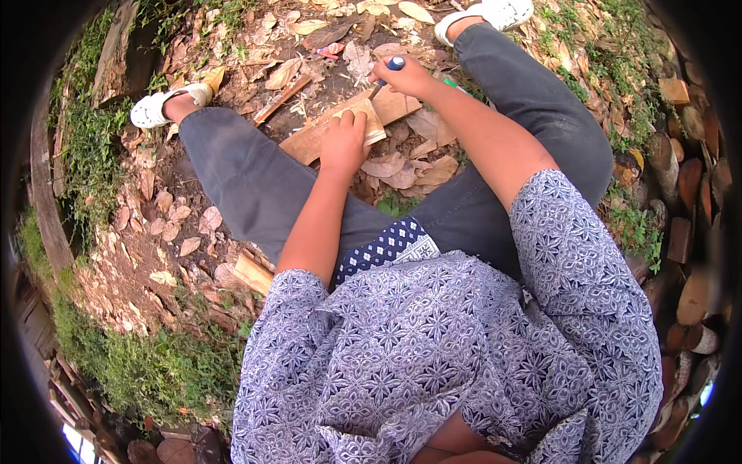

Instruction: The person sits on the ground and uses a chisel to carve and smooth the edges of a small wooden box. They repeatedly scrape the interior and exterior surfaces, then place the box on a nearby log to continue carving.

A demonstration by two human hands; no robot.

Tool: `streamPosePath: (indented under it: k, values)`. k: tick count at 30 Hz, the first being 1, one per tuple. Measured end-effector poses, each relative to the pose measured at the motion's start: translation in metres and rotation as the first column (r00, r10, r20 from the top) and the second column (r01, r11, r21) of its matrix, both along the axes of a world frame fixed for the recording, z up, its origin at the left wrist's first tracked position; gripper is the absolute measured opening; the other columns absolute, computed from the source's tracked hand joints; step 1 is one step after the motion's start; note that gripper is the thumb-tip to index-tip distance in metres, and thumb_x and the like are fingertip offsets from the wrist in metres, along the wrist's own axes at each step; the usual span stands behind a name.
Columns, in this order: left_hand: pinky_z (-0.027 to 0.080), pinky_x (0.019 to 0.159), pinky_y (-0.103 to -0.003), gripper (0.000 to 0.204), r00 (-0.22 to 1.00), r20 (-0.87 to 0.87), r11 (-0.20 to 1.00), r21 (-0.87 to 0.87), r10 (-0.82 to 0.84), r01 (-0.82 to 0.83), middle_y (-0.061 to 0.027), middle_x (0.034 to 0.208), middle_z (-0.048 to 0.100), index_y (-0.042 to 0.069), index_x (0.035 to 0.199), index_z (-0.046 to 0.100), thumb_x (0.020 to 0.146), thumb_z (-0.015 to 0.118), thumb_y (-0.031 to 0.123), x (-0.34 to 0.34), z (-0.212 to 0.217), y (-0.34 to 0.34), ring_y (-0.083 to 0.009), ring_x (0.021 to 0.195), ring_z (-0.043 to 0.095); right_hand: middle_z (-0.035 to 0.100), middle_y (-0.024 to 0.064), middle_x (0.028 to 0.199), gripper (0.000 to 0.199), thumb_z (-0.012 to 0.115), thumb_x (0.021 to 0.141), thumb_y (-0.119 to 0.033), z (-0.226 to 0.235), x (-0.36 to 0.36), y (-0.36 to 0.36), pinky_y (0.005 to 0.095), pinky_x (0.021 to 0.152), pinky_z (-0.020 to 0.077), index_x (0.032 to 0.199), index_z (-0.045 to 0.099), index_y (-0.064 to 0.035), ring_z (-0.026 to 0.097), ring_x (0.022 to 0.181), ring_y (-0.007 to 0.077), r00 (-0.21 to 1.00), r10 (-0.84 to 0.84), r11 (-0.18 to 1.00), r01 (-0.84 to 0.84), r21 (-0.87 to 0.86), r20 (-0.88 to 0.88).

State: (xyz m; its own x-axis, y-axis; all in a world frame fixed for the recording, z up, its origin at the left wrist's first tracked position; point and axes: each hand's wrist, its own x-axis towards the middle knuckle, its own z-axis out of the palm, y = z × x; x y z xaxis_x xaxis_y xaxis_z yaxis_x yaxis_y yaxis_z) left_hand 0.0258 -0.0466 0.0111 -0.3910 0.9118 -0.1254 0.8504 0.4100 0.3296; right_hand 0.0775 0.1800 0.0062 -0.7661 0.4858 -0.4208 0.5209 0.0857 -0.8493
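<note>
My left hand (343,141) presses down on a small pale wooden piece (371,124) that lies on a flat brown board (340,127) on the ground between my feet. My right hand (407,77) is closed around a knife with a blue handle (394,63), its blade pointing down toward the far end of the small piece. I sit with knees spread, in dark trousers and a blue patterned shirt.
Dry leaves (402,166) and bare earth cover the ground around the board. A thin stick (282,99) lies to the left of it. Cut logs are stacked along the right edge (688,224). Grass grows at the left (147,363). White sandals are on both feet.
</note>
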Motion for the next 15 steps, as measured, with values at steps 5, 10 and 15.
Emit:
streamPosePath:
  k: [5,10,15]
  values:
    - [0.053,0.090,-0.044,0.061,0.987,0.047,0.982,0.110,0.152,-0.156,-0.0145,0.113,0.061,0.014,0.133,0.060,0.074,0.073,0.007,-0.010,-0.001,-0.007,-0.0355,0.104,0.062,0.070,0.0014,0.085,0.034,0.067,0.094,-0.043,0.135,-0.085,0.079,0.0291,0.060,0.0518,0.094,0.073,-0.0099,0.063,0.067,0.0110,0.982,0.183,0.948,-0.186,0.259,0.035]
    - [0.050,0.094,-0.044,0.050,0.877,0.313,0.854,0.263,0.366,-0.450,-0.0178,0.115,0.064,0.007,0.127,0.066,0.078,0.069,0.001,-0.021,-0.017,-0.017,-0.0359,0.107,0.063,0.073,0.0099,0.094,0.049,0.066,0.093,-0.054,0.320,-0.066,0.166,0.0321,0.080,0.0539,0.099,0.076,-0.0063,0.067,0.086,0.0167,0.939,0.085,0.831,0.117,0.544,-0.332]
    - [0.059,0.077,-0.037,0.034,0.558,0.620,0.602,0.166,0.552,-0.781,-0.0141,0.112,0.067,0.002,0.127,0.064,0.093,0.065,0.009,-0.062,-0.036,-0.029,-0.0238,0.098,0.068,0.072,0.0115,0.108,0.051,0.059,0.099,-0.052,0.406,0.026,0.158,0.0312,0.074,0.0561,0.113,0.071,-0.0045,0.068,0.084,0.0181,0.960,-0.023,0.834,0.173,0.525,-0.280]
